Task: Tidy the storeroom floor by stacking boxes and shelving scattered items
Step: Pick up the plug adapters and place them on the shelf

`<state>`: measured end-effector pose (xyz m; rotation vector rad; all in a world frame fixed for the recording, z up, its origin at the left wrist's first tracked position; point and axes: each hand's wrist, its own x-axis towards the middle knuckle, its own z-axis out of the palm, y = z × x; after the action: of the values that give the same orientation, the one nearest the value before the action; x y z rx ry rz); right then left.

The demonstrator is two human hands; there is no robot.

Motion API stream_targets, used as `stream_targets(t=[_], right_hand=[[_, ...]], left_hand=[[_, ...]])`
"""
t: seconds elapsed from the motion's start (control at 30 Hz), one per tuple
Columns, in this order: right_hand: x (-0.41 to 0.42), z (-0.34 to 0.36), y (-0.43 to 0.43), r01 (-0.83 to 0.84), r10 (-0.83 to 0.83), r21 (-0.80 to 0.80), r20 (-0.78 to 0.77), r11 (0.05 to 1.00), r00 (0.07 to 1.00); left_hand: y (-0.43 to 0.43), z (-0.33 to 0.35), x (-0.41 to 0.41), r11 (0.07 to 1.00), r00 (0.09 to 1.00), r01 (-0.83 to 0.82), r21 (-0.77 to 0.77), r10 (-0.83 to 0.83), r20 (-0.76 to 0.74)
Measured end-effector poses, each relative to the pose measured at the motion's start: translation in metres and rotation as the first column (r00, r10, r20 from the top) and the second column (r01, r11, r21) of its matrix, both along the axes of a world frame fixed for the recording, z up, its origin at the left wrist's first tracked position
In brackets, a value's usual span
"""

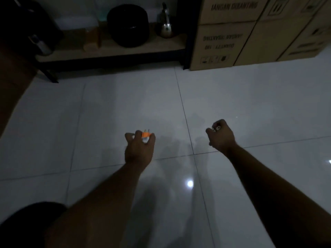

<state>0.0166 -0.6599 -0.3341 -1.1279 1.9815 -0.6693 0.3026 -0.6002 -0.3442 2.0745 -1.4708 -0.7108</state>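
Ahead, white floor tiles (pixel 125 104) run to a low shelf (pixel 136 48) holding a black pot (pixel 129 24), beside stacked cartons (pixel 220 45); left hand (pixel 139 151) grips an orange plug (pixel 146 135), right hand (pixel 223 137) pinches a small white item (pixel 216 128).

upper right, i read "jangan dibanting" on the top box (pixel 231 12); the box below (pixel 221 51) shows the same upside down, plus "quantity : 180".

Pale tiled floor (pixel 125 104), cardboard boxes (pixel 223 47) stacked on it (far right), shelf (pixel 111 49) bearing black pot (pixel 128 25), kettle (pixel 165 29)
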Motion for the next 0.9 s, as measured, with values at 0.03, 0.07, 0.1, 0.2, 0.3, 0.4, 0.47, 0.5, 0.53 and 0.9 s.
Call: stream_targets(t=[0.03, 0.07, 0.1, 0.2, 0.3, 0.4, 0.47, 0.5, 0.53, 0.9], right_hand=[[0.017, 0.028, 0.005, 0.072, -0.072, -0.002, 0.073, 0.997, 0.995], [0.036, 0.061, 0.01, 0.137, -0.136, 0.004, 0.146, 0.991, 0.98], [0.056, 0.095, 0.015, 0.178, -0.176, 0.009, 0.207, 0.984, 0.962], [0.11, 0.212, 0.023, 0.159, -0.155, 0.014, 0.333, 0.987, 0.93], [0.153, 0.347, 0.027, 0.118, -0.097, -0.021, 0.438, 0.993, 0.894], [0.188, 0.488, 0.03, 0.115, -0.069, -0.072, 0.468, 0.991, 0.881], [0.205, 0.573, 0.032, 0.123, -0.064, -0.089, 0.49, 0.988, 0.869], [0.213, 0.611, 0.034, 0.122, -0.06, -0.092, 0.5, 0.988, 0.864], [0.22, 0.647, 0.036, 0.116, -0.054, -0.097, 0.495, 0.989, 0.867], [0.267, 0.839, 0.023, 0.0, 0.119, -0.323, 0.348, 0.946, 0.93]], left_hand=[[-0.004, 0.031, 0.001, 0.999, 0.998, -0.046, -0.009, 0.045, -0.031], [-0.008, 0.066, 0.004, 0.994, 0.991, -0.11, 0.01, 0.111, -0.076], [-0.012, 0.101, 0.006, 0.984, 0.976, -0.175, 0.027, 0.177, -0.128], [-0.02, 0.214, 0.019, 0.974, 0.936, -0.228, 0.001, 0.22, -0.274], [-0.027, 0.345, 0.038, 0.968, 0.909, -0.249, 0.037, 0.247, -0.336], [-0.029, 0.48, 0.064, 0.966, 0.897, -0.254, 0.042, 0.252, -0.362], [-0.027, 0.563, 0.085, 0.975, 0.899, -0.222, -0.001, 0.204, -0.387], [-0.023, 0.6, 0.097, 0.978, 0.904, -0.208, -0.023, 0.184, -0.385], [-0.021, 0.632, 0.109, 0.98, 0.909, -0.196, -0.044, 0.164, -0.384], [-0.058, 0.828, 0.205, 0.957, 0.933, -0.101, -0.271, -0.004, -0.359]])
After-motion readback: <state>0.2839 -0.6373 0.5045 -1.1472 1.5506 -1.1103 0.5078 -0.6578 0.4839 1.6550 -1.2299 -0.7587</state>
